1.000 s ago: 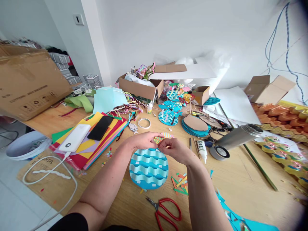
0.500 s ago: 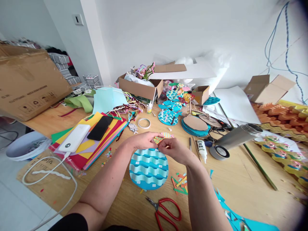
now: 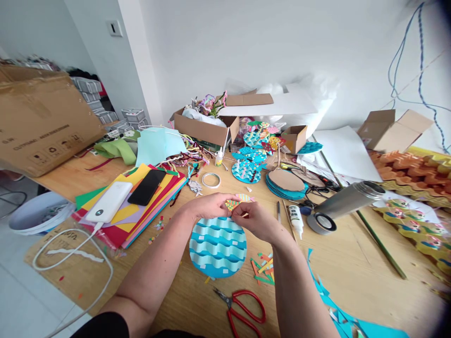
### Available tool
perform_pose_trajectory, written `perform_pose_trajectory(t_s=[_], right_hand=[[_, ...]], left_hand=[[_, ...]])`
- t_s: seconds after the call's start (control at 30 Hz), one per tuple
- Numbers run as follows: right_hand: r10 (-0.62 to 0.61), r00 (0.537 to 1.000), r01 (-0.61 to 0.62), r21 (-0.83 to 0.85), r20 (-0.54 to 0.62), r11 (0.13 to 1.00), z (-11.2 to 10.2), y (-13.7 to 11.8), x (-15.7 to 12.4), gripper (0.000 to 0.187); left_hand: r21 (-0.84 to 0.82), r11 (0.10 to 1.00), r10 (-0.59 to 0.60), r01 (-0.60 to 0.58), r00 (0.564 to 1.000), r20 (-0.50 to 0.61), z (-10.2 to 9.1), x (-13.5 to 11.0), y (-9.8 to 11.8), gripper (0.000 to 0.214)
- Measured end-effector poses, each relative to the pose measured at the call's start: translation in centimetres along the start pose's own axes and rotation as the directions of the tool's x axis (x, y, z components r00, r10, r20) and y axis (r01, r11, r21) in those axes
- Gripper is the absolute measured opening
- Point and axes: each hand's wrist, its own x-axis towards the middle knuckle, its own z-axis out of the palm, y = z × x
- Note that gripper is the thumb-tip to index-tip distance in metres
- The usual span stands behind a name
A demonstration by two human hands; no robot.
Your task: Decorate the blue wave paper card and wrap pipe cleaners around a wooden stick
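Observation:
A round blue disc (image 3: 218, 270) with wavy light-blue paper strips and several small white squares lies on the table below my hands. At its far edge my left hand (image 3: 213, 205) is closed, its fingertips on a small paper fish (image 3: 231, 204) patterned in orange, green and yellow. My right hand (image 3: 257, 221) meets it there, thumb and finger pinched together close to the fish; what lies in that pinch is hidden. Just beyond the fingers is a second, striped paper fish (image 3: 245, 197). Red-handled scissors (image 3: 248, 307) lie open nearer to me.
Paper scraps (image 3: 263, 268) lie right of the disc. Farther right are a glue bottle (image 3: 296, 219), a steel flask (image 3: 347, 199) and egg trays (image 3: 405, 171). Coloured sheets (image 3: 172, 188) with a phone (image 3: 147, 187) and power bank (image 3: 110, 202) lie left. A tape roll (image 3: 211, 180) sits beyond my hands.
Almost nothing differs. Both hands stay at the far edge of the disc, and my right forearm has shifted very slightly.

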Motion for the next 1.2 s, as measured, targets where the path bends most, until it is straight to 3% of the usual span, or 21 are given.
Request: perform_pose_trajectory(t_s=[0.53,1.2], right_hand=[[0.017,0.993,-0.025,-0.064,-0.114,0.998,0.2,0.1,0.1,0.014],[0.057,0.988,-0.066,-0.057,-0.143,0.996,0.3,0.1,0.2,0.013]], left_hand=[[-0.064,0.997,0.032,-0.035,0.999,-0.042,-0.1,0.1,-0.4,0.059],[-0.115,0.991,0.06,-0.065,0.997,-0.045,-0.2,0.7,-1.2,0.06]])
